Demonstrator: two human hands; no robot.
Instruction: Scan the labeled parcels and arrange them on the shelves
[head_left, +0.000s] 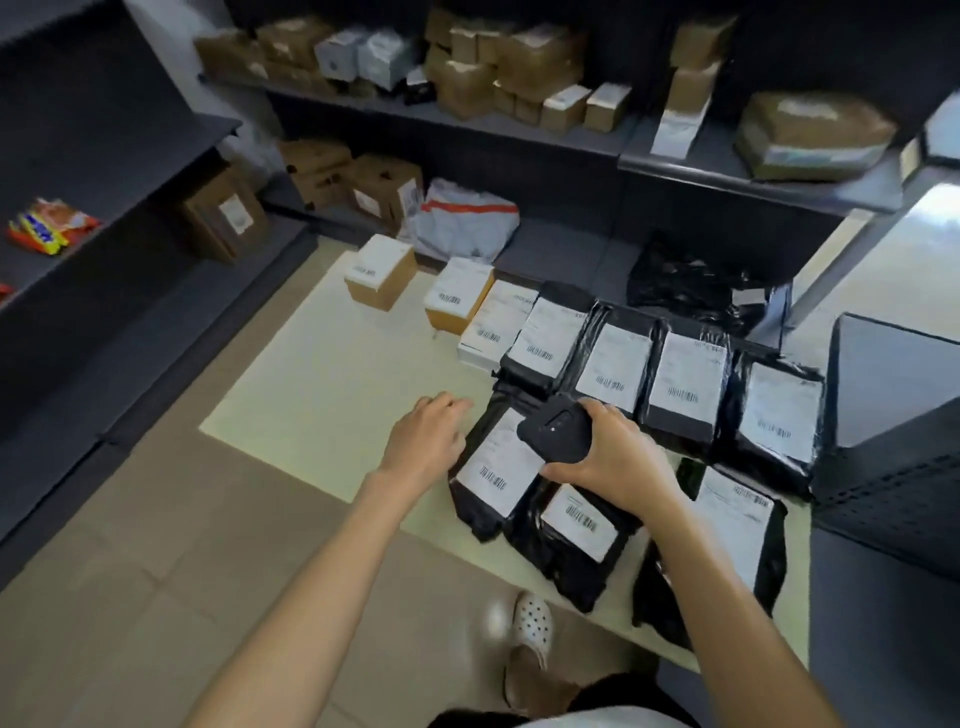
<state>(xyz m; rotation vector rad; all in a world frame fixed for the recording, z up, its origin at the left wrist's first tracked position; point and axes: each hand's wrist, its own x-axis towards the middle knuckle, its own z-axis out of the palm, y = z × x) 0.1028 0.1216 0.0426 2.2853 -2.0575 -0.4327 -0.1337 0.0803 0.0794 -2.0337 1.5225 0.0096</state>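
Observation:
Several black plastic parcels with white barcode labels lie on a pale floor mat (322, 395). My right hand (608, 457) grips a black handheld scanner (558, 434) held just above the nearest black parcel (493, 475). My left hand (426, 436) hovers by that parcel's left edge with its fingers spread and holds nothing. A second black parcel (576, 530) lies under my right wrist. A row of black parcels (685, 384) runs behind, and two small cardboard boxes (382, 270) with labels stand at the mat's far side.
Dark shelves (467, 117) at the back hold several cardboard boxes and a grey mailer bag (467, 218). A left shelf (78, 244) carries a colourful packet. A dark counter (893, 415) stands at the right. My white shoe (532, 621) is on the tiled floor below.

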